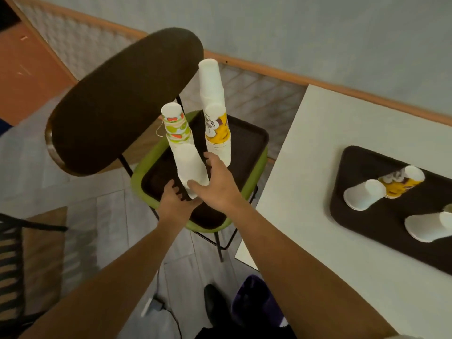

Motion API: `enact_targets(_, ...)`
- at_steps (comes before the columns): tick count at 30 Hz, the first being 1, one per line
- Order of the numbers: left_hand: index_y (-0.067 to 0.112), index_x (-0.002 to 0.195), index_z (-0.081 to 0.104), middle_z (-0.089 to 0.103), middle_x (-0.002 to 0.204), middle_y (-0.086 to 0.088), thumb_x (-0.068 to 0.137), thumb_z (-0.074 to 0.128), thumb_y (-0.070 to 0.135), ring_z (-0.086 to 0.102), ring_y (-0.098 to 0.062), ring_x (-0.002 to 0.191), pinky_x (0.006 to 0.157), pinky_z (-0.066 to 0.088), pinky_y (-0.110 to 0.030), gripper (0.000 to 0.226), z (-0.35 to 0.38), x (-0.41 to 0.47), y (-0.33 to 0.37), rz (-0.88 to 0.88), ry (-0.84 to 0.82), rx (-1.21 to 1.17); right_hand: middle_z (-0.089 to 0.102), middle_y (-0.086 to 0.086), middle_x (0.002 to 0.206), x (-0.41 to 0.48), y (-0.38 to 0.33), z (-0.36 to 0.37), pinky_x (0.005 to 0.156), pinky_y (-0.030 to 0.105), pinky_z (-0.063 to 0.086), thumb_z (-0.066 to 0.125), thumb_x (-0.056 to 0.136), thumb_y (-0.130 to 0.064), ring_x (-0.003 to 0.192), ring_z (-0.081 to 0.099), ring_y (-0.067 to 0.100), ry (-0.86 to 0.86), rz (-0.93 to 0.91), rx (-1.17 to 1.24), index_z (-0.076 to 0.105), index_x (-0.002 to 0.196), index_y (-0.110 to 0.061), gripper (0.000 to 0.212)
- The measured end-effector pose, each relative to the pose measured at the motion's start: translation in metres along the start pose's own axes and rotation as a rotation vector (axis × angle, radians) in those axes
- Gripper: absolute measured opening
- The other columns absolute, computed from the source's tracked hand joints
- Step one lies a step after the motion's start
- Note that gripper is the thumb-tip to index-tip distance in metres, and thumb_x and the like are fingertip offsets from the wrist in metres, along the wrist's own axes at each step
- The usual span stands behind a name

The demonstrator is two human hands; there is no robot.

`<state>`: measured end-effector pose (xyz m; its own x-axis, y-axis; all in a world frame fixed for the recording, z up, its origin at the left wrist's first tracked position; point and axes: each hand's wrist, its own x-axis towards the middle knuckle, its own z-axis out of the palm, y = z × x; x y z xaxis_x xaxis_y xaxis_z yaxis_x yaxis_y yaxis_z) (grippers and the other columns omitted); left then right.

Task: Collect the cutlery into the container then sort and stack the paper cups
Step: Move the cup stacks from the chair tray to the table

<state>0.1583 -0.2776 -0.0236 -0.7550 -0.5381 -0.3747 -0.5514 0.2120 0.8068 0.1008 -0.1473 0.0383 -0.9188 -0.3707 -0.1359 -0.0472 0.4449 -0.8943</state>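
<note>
Two tall stacks of upturned paper cups stand on a dark tray (247, 143) that lies on a green chair seat. The near stack (186, 155) is white below with green and red printed cups on top. My right hand (217, 184) grips its base from the right. My left hand (175, 196) is at its foot on the left, fingers spread against the tray. The far stack (216, 118) has yellow printed cups below and white cups above, and leans a little.
The chair's dark backrest (122, 101) rises to the left. To the right, a white table (318, 152) carries a second dark tray (347, 167) with several cups lying on their sides, white (362, 198) and yellow (401, 184). Tiled floor and my shoes lie below.
</note>
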Motion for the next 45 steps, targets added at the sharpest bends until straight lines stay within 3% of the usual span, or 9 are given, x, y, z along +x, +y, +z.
enact_targets(3, 0.015, 0.138, 0.050, 0.066, 0.117, 0.002, 0.076, 0.083, 0.037, 0.065, -0.021, 0.110, 0.071, 0.046, -0.019, 0.074, 0.004, 0.023, -0.004, 0.107, -0.015, 0.206, 0.047, 0.003, 0.141, 0.016, 0.000, 0.014, 0.098, 0.030, 0.045, 0.085, 0.077, -0.036, 0.128, 0.047, 0.017, 0.012, -0.035, -0.020, 0.034, 0.151, -0.022, 0.091)
enact_targets(7, 0.009, 0.139, 0.048, 0.063, 0.129, -0.010, 0.086, 0.074, 0.034, 0.061, -0.030, 0.119, 0.086, 0.047, -0.032, 0.064, 0.017, 0.036, -0.008, 0.130, -0.001, 0.291, 0.053, 0.006, 0.132, 0.025, 0.006, 0.025, 0.100, 0.042, 0.052, 0.087, 0.076, -0.032, 0.121, 0.053, 0.021, 0.032, -0.068, -0.043, 0.043, 0.145, -0.019, 0.082)
enact_targets(10, 0.009, 0.139, 0.049, 0.064, 0.130, -0.012, 0.090, 0.071, 0.030, 0.060, -0.032, 0.122, 0.102, 0.049, -0.047, 0.058, 0.027, 0.037, -0.010, 0.174, 0.016, 0.325, 0.056, 0.004, 0.132, 0.028, 0.011, 0.027, 0.098, 0.038, 0.051, 0.087, 0.077, -0.034, 0.120, 0.054, 0.019, 0.044, -0.080, -0.053, 0.044, 0.142, -0.021, 0.080)
enact_targets(13, 0.010, 0.137, 0.052, 0.066, 0.127, -0.011, 0.091, 0.070, 0.029, 0.061, -0.031, 0.120, 0.102, 0.050, -0.052, 0.053, 0.028, 0.040, -0.011, 0.191, 0.027, 0.294, 0.056, 0.001, 0.132, 0.028, 0.014, 0.027, 0.096, 0.031, 0.048, 0.087, 0.076, -0.036, 0.120, 0.055, 0.016, 0.061, -0.074, -0.042, 0.044, 0.141, -0.024, 0.078)
enact_targets(20, 0.012, 0.139, 0.049, 0.063, 0.130, -0.009, 0.085, 0.074, 0.033, 0.060, -0.028, 0.121, 0.095, 0.043, -0.031, 0.063, 0.024, 0.024, -0.013, 0.195, 0.014, 0.210, 0.057, 0.002, 0.132, 0.018, 0.004, 0.017, 0.094, 0.023, 0.042, 0.086, 0.078, -0.035, 0.120, 0.052, 0.012, 0.070, -0.097, -0.050, 0.045, 0.142, -0.022, 0.077)
enact_targets(24, 0.015, 0.136, 0.051, 0.065, 0.123, -0.006, 0.068, 0.079, 0.051, 0.063, -0.024, 0.113, 0.093, 0.054, -0.038, 0.082, 0.015, 0.004, -0.007, 0.220, -0.028, 0.166, 0.058, -0.001, 0.133, 0.005, -0.007, 0.001, 0.095, 0.025, 0.045, 0.084, 0.079, -0.041, 0.120, 0.052, 0.010, 0.073, -0.144, -0.062, 0.046, 0.142, -0.023, 0.076)
enact_targets(34, 0.018, 0.121, 0.060, 0.064, 0.104, 0.002, 0.059, 0.095, 0.031, 0.066, -0.015, 0.094, 0.077, 0.057, -0.033, 0.073, 0.052, -0.051, 0.050, 0.382, -0.112, 0.086, 0.050, -0.007, 0.123, -0.029, -0.022, -0.093, 0.097, 0.034, 0.050, 0.083, 0.077, -0.050, 0.114, 0.051, 0.009, 0.251, -0.213, -0.109, 0.051, 0.132, -0.025, 0.069)
enact_targets(39, 0.034, 0.112, 0.059, 0.067, 0.101, 0.016, 0.058, 0.091, 0.043, 0.067, 0.001, 0.091, 0.068, 0.049, -0.006, 0.063, 0.111, -0.062, 0.110, 0.477, -0.234, 0.020, 0.050, -0.015, 0.121, -0.029, -0.004, -0.165, 0.096, 0.036, 0.052, 0.070, 0.083, -0.061, 0.114, 0.051, 0.007, 0.410, -0.198, -0.132, 0.046, 0.133, -0.036, 0.061)
enact_targets(45, 0.025, 0.127, 0.061, 0.072, 0.108, 0.014, 0.064, 0.095, 0.038, 0.070, -0.004, 0.101, 0.073, 0.057, -0.016, 0.072, 0.210, -0.052, 0.184, 0.482, -0.397, -0.036, 0.050, -0.014, 0.127, -0.005, 0.031, -0.281, 0.093, 0.041, 0.056, 0.069, 0.083, -0.059, 0.116, 0.053, 0.011, 0.513, -0.146, -0.139, 0.038, 0.139, -0.037, 0.068)
